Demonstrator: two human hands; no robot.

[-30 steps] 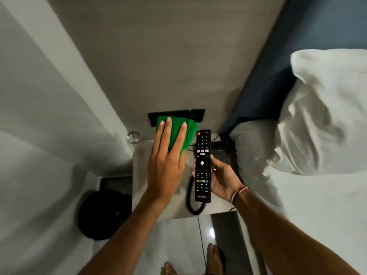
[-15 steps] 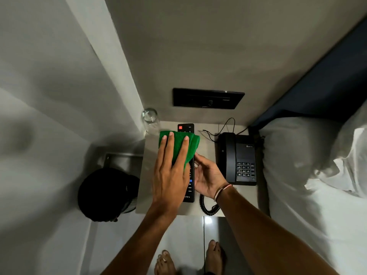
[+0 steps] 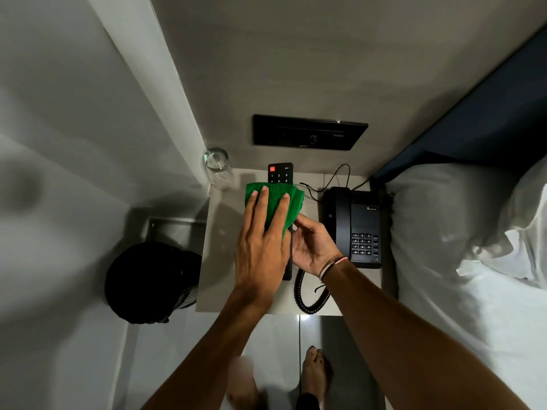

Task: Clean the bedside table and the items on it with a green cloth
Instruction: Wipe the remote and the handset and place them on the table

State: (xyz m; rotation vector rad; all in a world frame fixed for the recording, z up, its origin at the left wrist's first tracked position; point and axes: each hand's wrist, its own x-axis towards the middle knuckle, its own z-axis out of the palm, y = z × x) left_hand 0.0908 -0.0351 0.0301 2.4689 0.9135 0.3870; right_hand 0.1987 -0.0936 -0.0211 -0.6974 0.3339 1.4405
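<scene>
My left hand (image 3: 260, 247) lies flat on a folded green cloth (image 3: 276, 202) and presses it onto a black remote control (image 3: 280, 173). Only the remote's top end, with a red button and number keys, sticks out beyond the cloth. My right hand (image 3: 313, 250) grips the remote from the right side, above the grey bedside table (image 3: 219, 261). A black telephone (image 3: 352, 226) sits on the table's right part, and its coiled cord (image 3: 307, 297) loops near the front edge. A clear drinking glass (image 3: 217, 167) stands at the table's back left corner.
A black switch panel (image 3: 307, 133) is on the wall behind the table. A black waste bin (image 3: 148, 282) stands on the floor to the left. The white bed and pillow (image 3: 461, 232) lie along the right. My bare feet (image 3: 313, 371) are on the tiled floor.
The view has tilted down from the wall to the table. The cloth under my left hand has slid onto the remote, covering its middle; the remote is held lower, over the table.
</scene>
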